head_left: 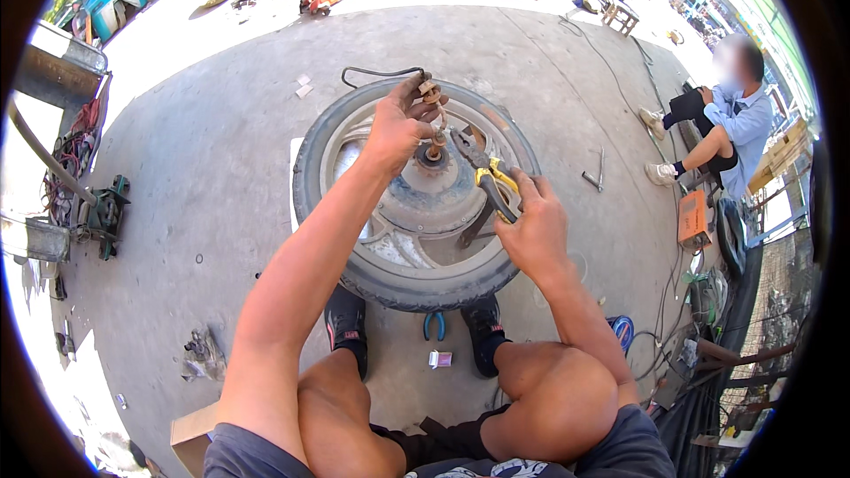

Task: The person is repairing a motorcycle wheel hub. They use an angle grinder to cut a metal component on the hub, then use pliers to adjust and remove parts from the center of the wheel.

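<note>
A wheel with a dark tyre (pixel 323 252) and a large grey hub (pixel 423 208) lies flat on the floor before me. Above its hub, my left hand (pixel 403 124) has its fingers closed on rusty metal fittings (pixel 429 88) that look like a nut and washers. Beside them a black cable (pixel 372 71) loops out past the rim. A rusty axle end (pixel 433 153) stands up from the hub just below. My right hand (pixel 537 219) grips pliers (pixel 492 179) with yellow and black handles. Their jaws point toward the axle and the fittings, and I cannot tell whether they touch anything.
Blue-handled pliers (pixel 434 327) and a small box (pixel 440 358) lie between my feet. A metal tool (pixel 598 173) rests to the right. Beyond it a person (pixel 742 119) sits by an orange machine (pixel 695 218), with cables along the floor. A vise-like machine (pixel 106 217) stands left.
</note>
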Demonstrator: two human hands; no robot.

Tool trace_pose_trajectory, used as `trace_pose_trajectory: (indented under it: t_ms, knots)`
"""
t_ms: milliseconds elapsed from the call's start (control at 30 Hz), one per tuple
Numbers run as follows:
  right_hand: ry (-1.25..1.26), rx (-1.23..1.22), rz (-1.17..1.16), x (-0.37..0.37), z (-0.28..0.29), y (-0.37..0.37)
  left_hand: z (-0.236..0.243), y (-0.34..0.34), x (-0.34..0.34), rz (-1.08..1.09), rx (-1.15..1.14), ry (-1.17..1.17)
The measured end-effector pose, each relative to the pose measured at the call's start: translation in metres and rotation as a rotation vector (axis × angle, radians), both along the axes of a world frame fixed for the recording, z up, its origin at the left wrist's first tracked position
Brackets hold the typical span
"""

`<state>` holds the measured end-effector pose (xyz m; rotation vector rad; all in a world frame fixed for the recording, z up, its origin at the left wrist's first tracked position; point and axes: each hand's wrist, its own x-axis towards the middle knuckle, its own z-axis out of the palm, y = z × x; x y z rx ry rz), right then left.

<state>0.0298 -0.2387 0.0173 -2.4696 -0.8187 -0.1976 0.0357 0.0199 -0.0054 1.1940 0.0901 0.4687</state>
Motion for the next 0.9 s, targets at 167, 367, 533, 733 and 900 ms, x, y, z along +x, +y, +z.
trace_pose_trajectory:
  t_ms: [167,367,533,733,900]
  knots:
    - [-0.103,-0.054,0.041,0.003,0.003,0.001,0.004,-0.002,-0.002,0.006,0.001,0.019]
    - [-0.107,0.048,-0.01,0.003,0.001,0.0,0.003,-0.003,-0.001,0.004,0.024,0.01]
    - [-0.088,-0.025,0.04,-0.002,0.006,0.0,0.001,-0.004,-0.001,0.001,-0.005,0.015]
    - [-0.122,-0.049,0.065,-0.001,0.007,0.004,0.004,-0.002,-0.004,0.014,0.01,0.026]
    - [-0.081,0.026,0.001,-0.005,0.0,0.001,0.004,-0.004,-0.003,-0.006,0.01,-0.017]
